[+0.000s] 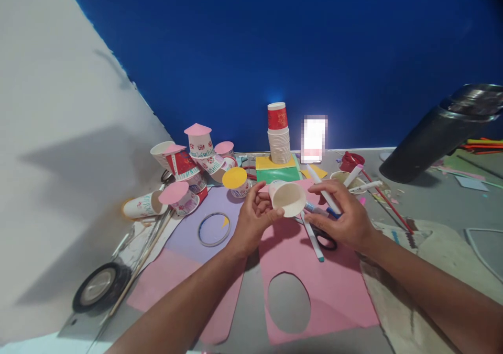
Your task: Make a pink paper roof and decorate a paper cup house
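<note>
Left hand [253, 215] grips an empty white paper cup [288, 197] on its side, mouth toward camera. Right hand [340, 212] closed around a marker [324, 194], fingertips at the cup rim. Stacked cups [279, 134] stand behind on the tabletop [432, 202].

No text, label, brand or number could be read. The red cup [277, 116] topping the white stack at twelve o'clock carried a gold print too small to make out, and the bright card [314, 139] just beside it at one o'clock was blurred beyond reading.

Bare forearms, no sleeves/rings/watch.
</note>
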Available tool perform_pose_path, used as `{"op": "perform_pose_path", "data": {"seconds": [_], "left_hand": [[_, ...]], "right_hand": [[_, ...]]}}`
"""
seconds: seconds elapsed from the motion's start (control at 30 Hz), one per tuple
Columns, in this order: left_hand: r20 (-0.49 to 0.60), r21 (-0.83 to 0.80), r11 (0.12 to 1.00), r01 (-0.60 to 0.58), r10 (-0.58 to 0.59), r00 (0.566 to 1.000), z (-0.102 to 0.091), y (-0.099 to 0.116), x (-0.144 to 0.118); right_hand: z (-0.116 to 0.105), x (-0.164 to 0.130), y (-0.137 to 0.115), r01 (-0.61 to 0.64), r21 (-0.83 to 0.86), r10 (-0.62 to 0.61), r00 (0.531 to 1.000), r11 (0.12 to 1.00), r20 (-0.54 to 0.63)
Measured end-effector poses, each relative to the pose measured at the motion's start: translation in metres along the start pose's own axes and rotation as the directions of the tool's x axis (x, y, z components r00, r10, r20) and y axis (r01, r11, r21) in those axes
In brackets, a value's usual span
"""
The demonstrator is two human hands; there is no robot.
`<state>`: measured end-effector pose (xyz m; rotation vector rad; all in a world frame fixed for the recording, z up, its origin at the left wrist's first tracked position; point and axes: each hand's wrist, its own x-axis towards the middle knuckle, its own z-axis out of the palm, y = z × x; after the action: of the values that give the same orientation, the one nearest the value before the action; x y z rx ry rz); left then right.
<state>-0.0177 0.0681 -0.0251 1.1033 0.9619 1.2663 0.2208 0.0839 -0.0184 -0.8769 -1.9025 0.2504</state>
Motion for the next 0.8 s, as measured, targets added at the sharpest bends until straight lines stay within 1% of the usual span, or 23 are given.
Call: {"op": "perform_pose_path", "data": {"seconds": [0.07, 0.1, 0.13, 0.23, 0.37, 0.43, 0.5, 0.57, 0.63, 0.67, 0.73, 0.77, 0.8], "left_hand": [[-0.049, -0.056, 0.995, 0.080, -0.083, 0.995, 0.001, 0.001, -0.001], [-0.054, -0.078, 0.990, 0.117, -0.122, 0.991, 0.002, 0.002, -0.001], [-0.049, -0.093, 0.984, 0.151, -0.156, 0.987, 0.003, 0.002, -0.002], [-0.020, -0.101, 0.969, 0.224, -0.227, 0.974, 0.005, 0.004, -0.005], [-0.014, -0.118, 0.950, 0.290, -0.293, 0.956, 0.007, 0.003, -0.007], [0.005, -0.124, 0.943, 0.309, -0.310, 0.951, 0.008, 0.001, -0.008], [0.041, -0.124, 0.944, 0.306, -0.304, 0.952, 0.008, 0.001, -0.009], [0.091, -0.079, 0.956, 0.282, -0.275, 0.957, 0.007, 0.002, -0.010], [0.120, 0.039, 0.976, 0.215, -0.218, 0.968, 0.003, 0.006, -0.009], [0.127, 0.118, 0.981, 0.155, -0.170, 0.977, 0.000, 0.008, -0.009], [0.170, 0.298, 0.954, -0.016, -0.037, 0.985, -0.007, 0.014, -0.007], [0.216, 0.384, 0.916, -0.115, 0.032, 0.976, -0.010, 0.017, -0.006], [0.279, 0.452, 0.867, -0.210, 0.086, 0.956, -0.012, 0.020, -0.006]], "right_hand": [[0.000, 0.002, -0.002, 0.189, -0.101, -0.191, 0.982, 0.977, -0.007], [0.000, 0.003, -0.003, 0.249, -0.137, -0.250, 0.968, 0.959, 0.010], [0.000, 0.004, -0.004, 0.279, -0.163, -0.278, 0.960, 0.947, 0.031], [-0.002, 0.004, -0.007, 0.273, -0.190, -0.264, 0.962, 0.943, 0.071], [-0.004, 0.003, -0.009, 0.256, -0.163, -0.241, 0.965, 0.953, 0.106], [-0.004, 0.004, -0.009, 0.257, -0.148, -0.244, 0.965, 0.955, 0.100], [-0.004, 0.005, -0.009, 0.232, -0.115, -0.225, 0.972, 0.966, 0.072], [-0.005, 0.007, -0.008, 0.146, -0.045, -0.144, 0.989, 0.988, 0.043], [-0.009, 0.011, -0.006, -0.011, 0.057, 0.008, 0.999, 0.998, 0.049], [-0.012, 0.014, -0.004, -0.105, 0.108, 0.097, 0.992, 0.989, 0.074], [-0.017, 0.019, -0.001, -0.290, 0.190, 0.260, 0.951, 0.938, 0.167], [-0.020, 0.021, 0.000, -0.366, 0.215, 0.320, 0.921, 0.905, 0.223], [-0.023, 0.023, 0.001, -0.426, 0.235, 0.361, 0.891, 0.874, 0.275]]}}
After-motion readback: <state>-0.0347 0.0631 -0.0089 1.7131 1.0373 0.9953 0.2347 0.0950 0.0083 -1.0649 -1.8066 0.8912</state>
